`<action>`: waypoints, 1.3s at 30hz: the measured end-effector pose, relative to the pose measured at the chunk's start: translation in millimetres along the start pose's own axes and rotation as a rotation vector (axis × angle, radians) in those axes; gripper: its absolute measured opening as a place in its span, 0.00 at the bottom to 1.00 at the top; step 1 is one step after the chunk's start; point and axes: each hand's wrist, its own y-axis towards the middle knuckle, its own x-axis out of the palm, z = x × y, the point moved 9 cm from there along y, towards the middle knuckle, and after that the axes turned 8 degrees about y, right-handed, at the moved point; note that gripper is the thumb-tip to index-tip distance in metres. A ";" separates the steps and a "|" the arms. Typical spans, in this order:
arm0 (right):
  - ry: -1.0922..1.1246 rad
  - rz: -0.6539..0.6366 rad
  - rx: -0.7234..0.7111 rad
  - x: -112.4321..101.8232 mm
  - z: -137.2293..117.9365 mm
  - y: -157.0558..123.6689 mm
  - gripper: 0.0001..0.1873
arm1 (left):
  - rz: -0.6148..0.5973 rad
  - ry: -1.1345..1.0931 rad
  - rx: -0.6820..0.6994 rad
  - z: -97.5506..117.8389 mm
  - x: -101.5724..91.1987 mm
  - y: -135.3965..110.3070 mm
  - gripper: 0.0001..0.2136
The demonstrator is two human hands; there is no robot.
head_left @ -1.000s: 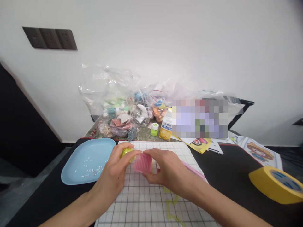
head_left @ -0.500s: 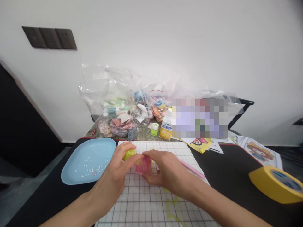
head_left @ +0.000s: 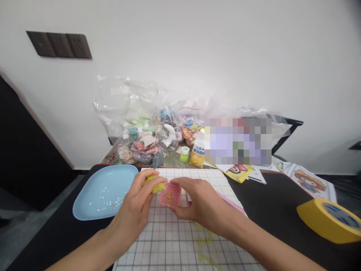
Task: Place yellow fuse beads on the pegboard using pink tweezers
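Holding ribbed pink dish (head_left: 175,191) over white gridded board (head_left: 169,241), loose yellow-green beads (head_left: 168,197) lying inside.
Pinched at its right side between thumb and fingers of right hand (head_left: 201,199). Gripped between thumb and curled fingers of left hand (head_left: 139,197), just beside the dish: bead batch (head_left: 151,184), also yellow-green; cannot tell whether bagged or boxed. Noted left of the board: blue tray (head_left: 91,197) bearing scattered white pellets (head_left: 108,204). Noted beyond the board: green-filled jar (head_left: 184,156), standing upright beside yellow-and-white bottle (head_left: 197,154).
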 end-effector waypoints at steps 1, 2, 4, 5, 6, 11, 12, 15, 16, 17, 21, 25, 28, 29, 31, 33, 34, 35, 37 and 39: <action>-0.004 0.002 -0.002 0.1 0.1 0.1 0.19 | 0.014 -0.014 -0.021 -1.8 -1.3 0.6 0.21; -0.006 0.003 -0.004 0.3 0.0 0.2 0.19 | 0.025 -0.030 -0.044 -3.4 -2.6 1.1 0.19; -0.008 0.002 -0.008 0.9 -0.5 0.2 0.20 | 0.037 -0.067 -0.099 -6.5 -4.7 1.7 0.16; -0.010 0.001 -0.008 1.2 -0.7 0.0 0.20 | 0.040 -0.087 -0.136 -8.3 -5.5 1.4 0.14; -0.011 -0.002 -0.009 1.5 -1.1 -0.3 0.20 | 0.043 -0.111 -0.179 -10.6 -6.1 0.6 0.13; 0.023 -0.090 -0.064 7.3 -7.7 -3.5 0.22 | 0.079 -0.261 -0.381 -22.6 -6.1 -6.9 0.16; 0.029 -0.102 -0.072 7.7 -8.3 -3.9 0.21 | 0.090 -0.288 -0.406 -24.0 -6.1 -7.6 0.16; 0.017 -0.095 -0.069 7.1 -6.5 -3.7 0.21 | 0.114 -0.345 -0.450 -25.8 -6.5 -7.1 0.18; 0.007 -0.092 -0.067 7.6 -5.7 -3.5 0.22 | 0.121 -0.362 -0.459 -25.8 -6.8 -6.6 0.19; -0.002 -0.095 -0.068 8.9 -5.1 -3.3 0.22 | 0.125 -0.379 -0.464 -25.6 -6.9 -6.1 0.20; -0.054 -0.075 -0.058 12.1 -2.6 -2.5 0.22 | 0.115 -0.416 -0.482 -25.8 -4.6 -7.0 0.23; -0.103 -0.092 -0.072 16.2 -4.1 -3.0 0.21 | 0.098 -0.434 -0.490 -26.4 -1.1 -8.5 0.21; -0.118 -0.104 -0.080 18.3 -5.7 -3.5 0.21 | 0.090 -0.453 -0.488 -25.0 0.4 -8.4 0.19; -0.119 -0.107 -0.080 18.4 -6.1 -3.6 0.22 | 0.088 -0.456 -0.488 -24.6 0.6 -8.6 0.18; -0.126 -0.111 -0.084 17.3 -7.1 -3.7 0.26 | 0.085 -0.457 -0.487 -23.8 0.9 -9.1 0.18; -0.030 -0.067 -0.057 9.1 -4.9 -2.4 0.30 | 0.081 -0.459 -0.485 -23.5 1.6 -9.6 0.18; 0.079 -0.018 -0.018 1.7 -0.6 -1.2 0.29 | 0.080 -0.465 -0.487 -23.7 2.2 -10.0 0.18; 0.207 0.038 0.032 -6.3 5.9 -0.2 0.25 | 0.079 -0.478 -0.488 -23.9 3.3 -10.3 0.19; 0.441 0.124 0.140 -18.3 21.8 1.1 0.14 | 0.064 -0.513 -0.487 -23.7 6.7 -10.8 0.19; 0.525 0.123 0.183 -22.1 30.4 2.8 0.09 | 0.036 -0.546 -0.477 -21.7 10.5 -11.2 0.18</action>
